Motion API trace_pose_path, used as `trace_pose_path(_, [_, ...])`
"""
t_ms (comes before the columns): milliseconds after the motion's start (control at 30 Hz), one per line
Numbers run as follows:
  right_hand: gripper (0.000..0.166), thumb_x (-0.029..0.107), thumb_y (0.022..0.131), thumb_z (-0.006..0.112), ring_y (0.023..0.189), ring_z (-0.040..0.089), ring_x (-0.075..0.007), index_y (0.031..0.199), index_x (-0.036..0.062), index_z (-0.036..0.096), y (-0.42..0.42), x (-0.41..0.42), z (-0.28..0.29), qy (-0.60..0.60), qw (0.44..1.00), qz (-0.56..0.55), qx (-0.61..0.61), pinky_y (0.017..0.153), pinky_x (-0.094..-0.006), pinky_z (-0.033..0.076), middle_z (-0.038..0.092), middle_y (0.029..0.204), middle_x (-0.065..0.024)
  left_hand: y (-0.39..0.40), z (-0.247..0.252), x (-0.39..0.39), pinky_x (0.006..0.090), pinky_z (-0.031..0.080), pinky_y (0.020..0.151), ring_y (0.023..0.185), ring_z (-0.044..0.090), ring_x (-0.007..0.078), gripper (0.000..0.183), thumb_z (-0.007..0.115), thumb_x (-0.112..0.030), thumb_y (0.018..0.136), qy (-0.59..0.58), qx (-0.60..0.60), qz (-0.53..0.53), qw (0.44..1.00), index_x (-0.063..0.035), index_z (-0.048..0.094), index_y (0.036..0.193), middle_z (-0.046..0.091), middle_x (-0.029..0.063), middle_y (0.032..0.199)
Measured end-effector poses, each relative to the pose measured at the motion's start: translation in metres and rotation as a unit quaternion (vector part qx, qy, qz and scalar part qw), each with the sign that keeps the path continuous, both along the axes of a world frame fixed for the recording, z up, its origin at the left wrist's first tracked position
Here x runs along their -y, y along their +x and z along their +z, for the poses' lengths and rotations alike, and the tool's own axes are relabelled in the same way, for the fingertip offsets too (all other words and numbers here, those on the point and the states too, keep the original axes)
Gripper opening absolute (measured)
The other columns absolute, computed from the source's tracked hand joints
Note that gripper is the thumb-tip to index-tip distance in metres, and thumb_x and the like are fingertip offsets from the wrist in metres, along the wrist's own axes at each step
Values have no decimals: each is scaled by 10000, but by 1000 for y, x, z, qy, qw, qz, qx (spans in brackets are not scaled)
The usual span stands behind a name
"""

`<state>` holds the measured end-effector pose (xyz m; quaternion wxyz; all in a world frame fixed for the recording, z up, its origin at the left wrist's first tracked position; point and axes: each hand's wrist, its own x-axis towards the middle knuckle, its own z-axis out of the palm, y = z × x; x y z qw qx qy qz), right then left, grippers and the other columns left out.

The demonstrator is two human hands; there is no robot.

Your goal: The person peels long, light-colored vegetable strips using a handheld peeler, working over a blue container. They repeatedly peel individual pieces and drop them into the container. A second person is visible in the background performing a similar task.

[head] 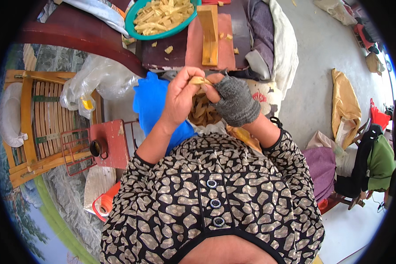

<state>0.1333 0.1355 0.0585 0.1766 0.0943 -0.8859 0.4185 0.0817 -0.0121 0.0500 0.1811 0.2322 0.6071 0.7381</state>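
Between the fingertips of both hands is a folded pale yellow strip (199,80), its material not plain to tell. My bare left hand (183,92) pinches its left end. On my right hand (229,95) is a grey knitted fingerless glove, and its thumb and finger grip the strip's right end. Below the hands, in front of my body, lies a heap of brown strips (203,110), partly hidden by the hands. Just beyond the hands, a wooden block with an upright part (210,46) stands on a reddish cloth (192,49). A teal basin (181,32) of folded yellow pieces (163,16) is at the upper left of it.
The dark red table (165,61) carries scattered yellow scraps (168,49). Blue fabric (151,109) hangs at the left, near a red stool (114,142) with a dark mug (98,148) and a wooden chair (28,122). Purple and white cloths (265,36) drape the table's right side.
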Motion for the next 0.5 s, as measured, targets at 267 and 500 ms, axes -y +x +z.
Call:
trace_pose_path(267, [246,271,822,622,580,541,-160,887,33,629,-12,-7,-2,-268,945,22,189,554,-282,435,579,669,-69,-21,0,6,185,399,721,822,485,46,179,467,12,873,-35,-49,-50,997,-19,487,1048,524,9,926])
trace_pose_path(500, [260,267,797,660,486,429,-60,822,21,579,-21,-6,1,-481,833,22,273,432,-196,340,495,602,4,-29,-17,-4,178,420,631,709,519,38,34,572,-17,848,-49,-68,98,992,4,592,865,589,-1,810])
